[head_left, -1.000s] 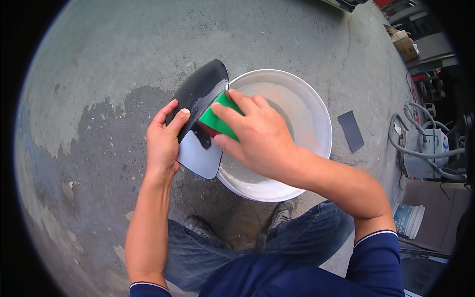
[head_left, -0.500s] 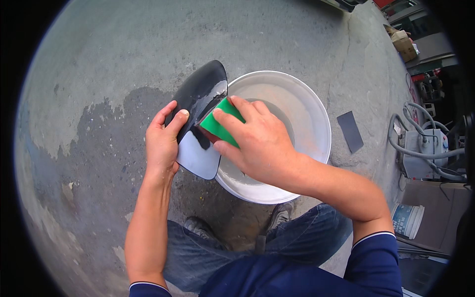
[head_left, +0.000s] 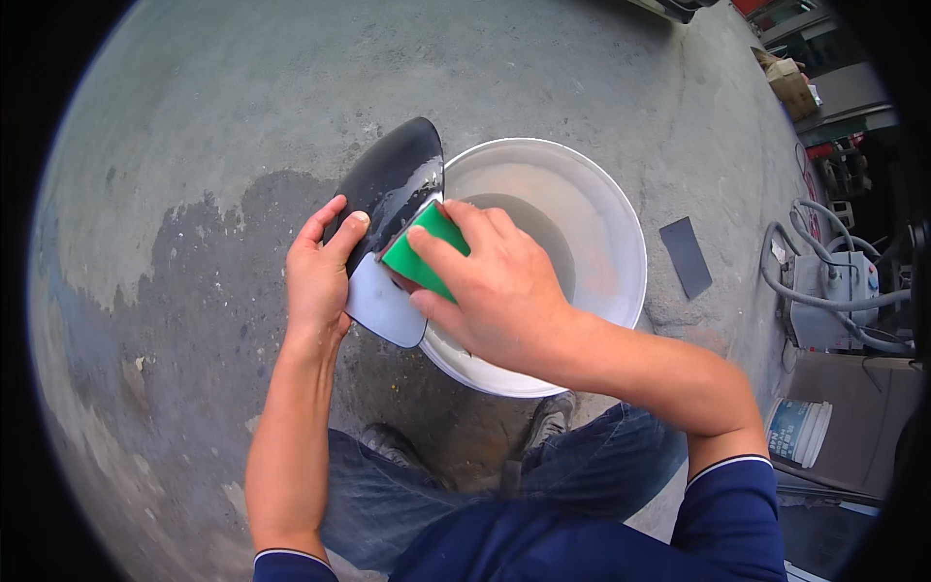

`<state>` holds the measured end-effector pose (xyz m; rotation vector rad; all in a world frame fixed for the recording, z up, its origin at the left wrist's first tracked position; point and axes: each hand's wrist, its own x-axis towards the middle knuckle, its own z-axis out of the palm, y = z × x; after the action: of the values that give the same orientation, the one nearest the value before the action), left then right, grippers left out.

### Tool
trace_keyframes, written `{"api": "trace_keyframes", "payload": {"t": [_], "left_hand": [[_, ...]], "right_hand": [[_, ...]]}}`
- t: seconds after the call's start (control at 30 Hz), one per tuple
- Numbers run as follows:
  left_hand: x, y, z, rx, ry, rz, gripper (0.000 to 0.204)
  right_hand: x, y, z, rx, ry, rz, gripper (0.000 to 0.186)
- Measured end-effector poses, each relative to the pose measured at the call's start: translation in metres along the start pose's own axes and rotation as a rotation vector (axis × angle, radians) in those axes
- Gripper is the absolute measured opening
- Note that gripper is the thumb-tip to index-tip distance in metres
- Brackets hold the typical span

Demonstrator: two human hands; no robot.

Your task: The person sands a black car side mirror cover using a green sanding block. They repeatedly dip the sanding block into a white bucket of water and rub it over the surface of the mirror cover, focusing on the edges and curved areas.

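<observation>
A glossy black curved shell (head_left: pixel 393 175), looking like a car's mirror cover, is tilted over the left rim of a round white basin (head_left: pixel 621 199). My left hand (head_left: pixel 318 260) grips its left edge, thumb on top and fingers partly hidden behind it. Closed round a green sanding block (head_left: pixel 424 250), my right hand (head_left: pixel 504 281) presses it against the wet, lower middle part of the shell. A thin dark sheet shows along the block's edge. Cloudy water lies in the basin below my right hand.
On the concrete floor right of the basin lies a dark grey rectangular sheet (head_left: pixel 686 257). Farther right are a grey machine with hoses (head_left: pixel 834 291) and a white-and-blue bucket (head_left: pixel 800 432). A wet patch (head_left: pixel 233 262) spreads over the floor at left.
My right hand has slid the sanding block slightly down and left along the shell. The left hand and the shell have hardly moved.
</observation>
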<state>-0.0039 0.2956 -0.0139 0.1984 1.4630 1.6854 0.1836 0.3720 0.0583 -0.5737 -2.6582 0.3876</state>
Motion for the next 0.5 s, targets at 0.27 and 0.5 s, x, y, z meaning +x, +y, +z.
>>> {"api": "trace_keyframes", "payload": {"t": [0.27, 0.5], "left_hand": [[0.0, 0.002, -0.002, -0.023, 0.003, 0.0, 0.056], [-0.004, 0.006, -0.001, -0.017, 0.011, -0.008, 0.057]], "right_hand": [[-0.007, -0.012, -0.001, 0.031, -0.033, -0.021, 0.049], [-0.008, -0.002, 0.004, 0.016, -0.039, -0.048, 0.05]]}}
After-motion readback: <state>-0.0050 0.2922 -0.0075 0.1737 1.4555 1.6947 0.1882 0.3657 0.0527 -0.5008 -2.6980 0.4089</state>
